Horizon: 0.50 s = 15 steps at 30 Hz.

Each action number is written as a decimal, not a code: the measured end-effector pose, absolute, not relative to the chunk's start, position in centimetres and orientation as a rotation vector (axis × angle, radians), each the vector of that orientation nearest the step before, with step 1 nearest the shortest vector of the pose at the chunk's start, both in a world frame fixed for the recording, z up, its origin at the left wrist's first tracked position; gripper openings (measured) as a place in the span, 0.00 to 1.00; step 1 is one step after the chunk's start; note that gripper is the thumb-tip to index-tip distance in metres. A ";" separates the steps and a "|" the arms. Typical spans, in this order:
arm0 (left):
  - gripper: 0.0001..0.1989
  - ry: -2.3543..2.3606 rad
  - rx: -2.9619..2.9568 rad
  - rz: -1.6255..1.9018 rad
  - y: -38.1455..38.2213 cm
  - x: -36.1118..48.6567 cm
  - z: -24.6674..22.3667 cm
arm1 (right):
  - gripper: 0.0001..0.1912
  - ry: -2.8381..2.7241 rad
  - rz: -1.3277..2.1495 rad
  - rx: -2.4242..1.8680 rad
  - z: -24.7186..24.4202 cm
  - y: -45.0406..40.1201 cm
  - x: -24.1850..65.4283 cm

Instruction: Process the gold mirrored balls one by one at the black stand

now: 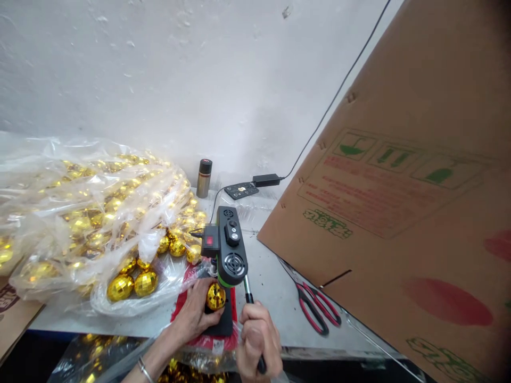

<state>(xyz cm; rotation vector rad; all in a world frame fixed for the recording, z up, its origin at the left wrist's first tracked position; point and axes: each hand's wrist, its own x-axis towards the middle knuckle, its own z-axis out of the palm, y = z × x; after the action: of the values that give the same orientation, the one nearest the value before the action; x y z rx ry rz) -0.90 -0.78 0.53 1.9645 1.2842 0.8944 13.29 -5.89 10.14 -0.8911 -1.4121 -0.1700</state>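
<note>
A shiny gold faceted ball [216, 296] stands under the head of a small black bench machine [232, 250] with round vents and a green edge. My left hand [194, 314] is closed around the ball from the left, thumb in front and fingers behind. Gripped in my right hand [257, 338] is the black-ended metal lever [248, 292] that comes down from the machine's right side. The machine's black base [223, 322] rests on a red sheet [181, 300]. Whatever lies between the machine head and the ball is hidden.
Clear plastic bags [131, 207] full of gold balls spread over the left of the table [265, 276]. Red-handled scissors [317, 308] lie at right beside a large tilted cardboard box [399, 186]. A dark-capped bottle [204, 178] and a black power adapter [266, 180] are by the wall.
</note>
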 end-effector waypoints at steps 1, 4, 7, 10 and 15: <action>0.25 1.285 1.960 0.888 -0.8 -0.9 0.7 | 0.17 -1.387 -0.171 -0.899 9.8 -5.9 13.1; 0.24 1.295 1.944 0.865 -0.9 -0.8 1.1 | 0.18 -1.320 -0.154 -0.907 9.3 -5.8 12.7; 0.24 1.291 1.937 0.857 -1.0 -0.7 1.2 | 0.20 -1.286 -0.158 -0.896 9.3 -5.6 12.3; 0.25 1.281 1.933 0.881 -1.0 -0.6 1.0 | 0.21 -1.257 -0.160 -0.885 9.5 -5.4 11.9; 0.26 1.292 1.916 0.896 -0.9 -0.3 0.4 | 0.23 -1.156 -0.130 -0.873 9.5 -5.0 11.3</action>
<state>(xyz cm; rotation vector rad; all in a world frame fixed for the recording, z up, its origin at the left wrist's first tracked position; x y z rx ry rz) -0.32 -0.87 0.43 1.9156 1.2919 0.8956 11.25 -5.01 9.52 -0.8726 -1.1563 -0.1299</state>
